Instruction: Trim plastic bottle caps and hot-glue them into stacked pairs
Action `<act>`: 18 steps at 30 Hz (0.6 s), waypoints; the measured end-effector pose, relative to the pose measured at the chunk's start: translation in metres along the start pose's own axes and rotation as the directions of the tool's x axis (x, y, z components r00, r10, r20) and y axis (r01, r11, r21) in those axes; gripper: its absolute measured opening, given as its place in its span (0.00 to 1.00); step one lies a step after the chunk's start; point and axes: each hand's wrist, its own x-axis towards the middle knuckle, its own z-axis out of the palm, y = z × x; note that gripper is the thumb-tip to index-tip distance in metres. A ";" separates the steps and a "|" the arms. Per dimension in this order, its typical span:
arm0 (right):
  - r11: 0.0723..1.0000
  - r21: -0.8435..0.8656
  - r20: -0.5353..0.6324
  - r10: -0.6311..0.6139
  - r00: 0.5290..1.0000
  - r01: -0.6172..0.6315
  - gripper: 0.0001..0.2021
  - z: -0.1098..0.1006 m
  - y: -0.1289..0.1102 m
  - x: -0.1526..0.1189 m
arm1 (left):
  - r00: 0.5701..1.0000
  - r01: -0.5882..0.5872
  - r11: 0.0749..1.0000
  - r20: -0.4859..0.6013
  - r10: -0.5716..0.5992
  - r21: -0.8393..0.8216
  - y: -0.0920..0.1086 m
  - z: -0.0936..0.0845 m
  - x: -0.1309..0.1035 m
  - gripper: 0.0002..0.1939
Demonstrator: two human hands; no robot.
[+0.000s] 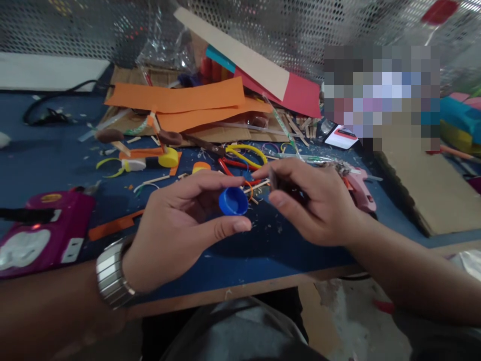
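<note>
Purple plastic power block (77, 215), indicator glowing, at the left of the blue worktop (225, 258), presumably there to keep its cable clear of the work area

Left hand (169, 225), silver metal-link wristwatch (113, 273) at its wrist; fingers closed on a round blue plastic cap (233, 201), forefinger above, thumb below, a rim hold that likely leaves the hollow mouth unobstructed; cap raised over the worktop, tilted towards the right hand

Right hand (319, 200), beside the cap but apart from it; thumb and forefinger pinched on a small dark flat piece (273, 178), its shape partly hidden

Pink plastic glue gun (363, 190), lying just beyond the right wrist, seemingly within easy reach

Brown corrugated cardboard sheet (424, 185), far right, perhaps set aside for room
</note>
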 end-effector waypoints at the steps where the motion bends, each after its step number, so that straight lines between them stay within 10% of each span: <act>1: 1.000 0.023 0.005 -0.008 1.000 0.007 0.11 0.001 -0.003 -0.001 | 1.000 0.010 1.000 0.011 -0.010 -0.005 0.000 0.000 0.000 0.25; 18: 0.999 -0.021 0.074 -0.043 0.996 0.045 0.05 0.003 -0.013 -0.004 | 0.994 0.060 0.996 0.098 -0.054 -0.061 0.002 0.004 -0.003 0.27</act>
